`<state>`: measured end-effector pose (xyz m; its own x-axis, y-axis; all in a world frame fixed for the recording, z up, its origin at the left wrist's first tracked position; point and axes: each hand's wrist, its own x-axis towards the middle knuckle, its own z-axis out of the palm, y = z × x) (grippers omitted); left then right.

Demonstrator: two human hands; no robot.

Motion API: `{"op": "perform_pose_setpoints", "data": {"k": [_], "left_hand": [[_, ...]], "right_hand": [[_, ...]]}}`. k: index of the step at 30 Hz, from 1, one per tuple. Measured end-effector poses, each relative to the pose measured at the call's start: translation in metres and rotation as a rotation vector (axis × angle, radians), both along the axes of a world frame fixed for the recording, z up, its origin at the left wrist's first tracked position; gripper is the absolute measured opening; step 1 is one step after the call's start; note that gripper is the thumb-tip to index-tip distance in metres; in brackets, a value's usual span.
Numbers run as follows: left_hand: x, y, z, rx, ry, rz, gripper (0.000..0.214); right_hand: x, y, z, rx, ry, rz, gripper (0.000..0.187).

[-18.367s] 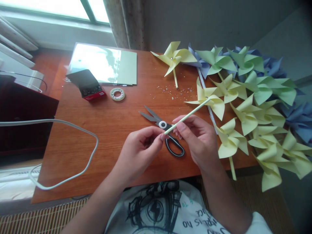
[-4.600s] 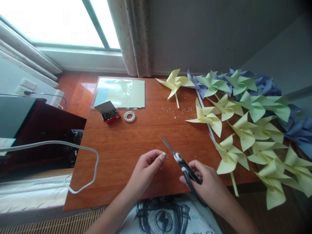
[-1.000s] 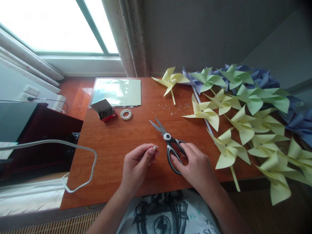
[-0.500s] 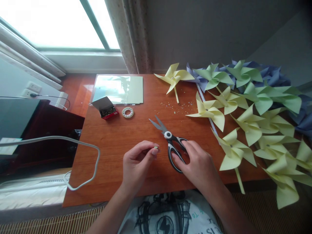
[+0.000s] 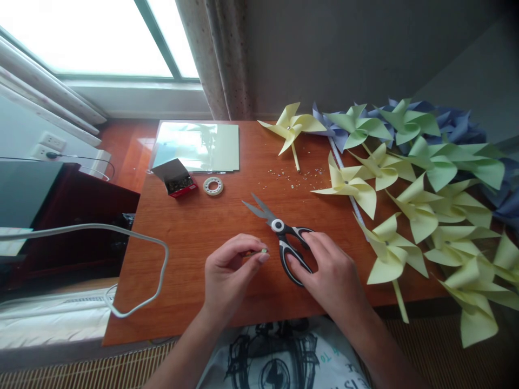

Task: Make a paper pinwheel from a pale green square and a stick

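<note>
My left hand [image 5: 231, 270] pinches a tiny pale green piece [image 5: 264, 250] between thumb and fingertips; its kind is too small to make out. Black-and-grey scissors [image 5: 278, 226] lie partly under my right hand [image 5: 330, 267], whose thumb and fingers grip the handle loops. Their blades are spread apart and point away to the left, over the brown table [image 5: 178, 243]. Beyond the blades, small paper bits [image 5: 292, 186] are scattered.
Several yellow pinwheels [image 5: 387, 244], green pinwheels [image 5: 436, 162] and purple ones crowd the right side. A red box [image 5: 182, 188] with its lid up, a tape roll [image 5: 213, 186] and a sheet pack [image 5: 227, 146] lie at the back left. A white cable [image 5: 164, 259] crosses the left edge.
The scissor blades have swung slightly left in my right hand. My left fingers have shifted around the small green piece, which now sits a little farther right and lower.
</note>
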<state>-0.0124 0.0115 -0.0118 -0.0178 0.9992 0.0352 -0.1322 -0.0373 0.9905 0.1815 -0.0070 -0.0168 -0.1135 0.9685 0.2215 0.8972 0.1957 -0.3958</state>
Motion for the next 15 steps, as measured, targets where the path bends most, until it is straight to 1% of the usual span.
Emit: {"op": "perform_pose_setpoints", "data": {"k": [3,5,8,12,15], "left_hand": [[0.000,0.000,0.001,-0.045,0.015,0.018,0.009],[0.000,0.000,0.000,-0.109,0.007,0.062,0.006],[-0.002,0.001,-0.004,-0.204,-0.026,0.118,0.010],[-0.007,0.004,-0.010,-0.283,-0.093,0.097,0.019],[-0.008,0.007,-0.013,-0.309,-0.130,0.086,0.020]], "right_hand": [[-0.001,0.001,0.000,-0.018,-0.001,-0.002,0.034],[-0.002,0.001,0.000,-0.033,-0.001,-0.006,0.033],[-0.002,0.003,0.000,-0.025,-0.005,-0.022,0.032],[0.000,0.006,0.000,0.006,-0.051,-0.046,0.030],[0.000,0.009,0.000,0.004,-0.085,-0.053,0.029]]}}
